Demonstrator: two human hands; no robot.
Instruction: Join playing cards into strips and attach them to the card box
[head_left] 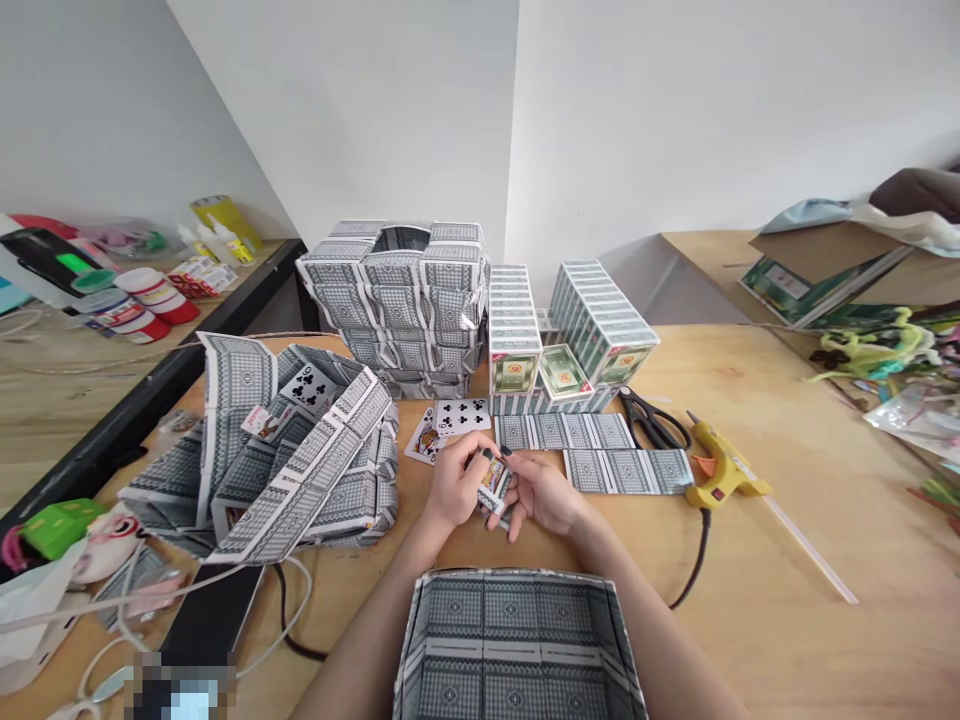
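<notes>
My left hand (452, 490) and my right hand (541, 495) meet over the wooden table (757, 520), both closed round a folded playing card (495, 486) with a face-card print. Just beyond them lie loose face-up cards (450, 425), among them a club card. Two strips of joined card backs (592, 450) lie to the right of my hands. An open box made of card backs (517, 640) stands between my forearms, close to me.
A pile of folded card structures (292, 460) lies at the left, a tall card-built box (401, 300) behind it. Sealed card packs (562, 335) are stacked at the back. Scissors (652, 418) and a yellow glue gun (724, 470) with its cord lie at the right.
</notes>
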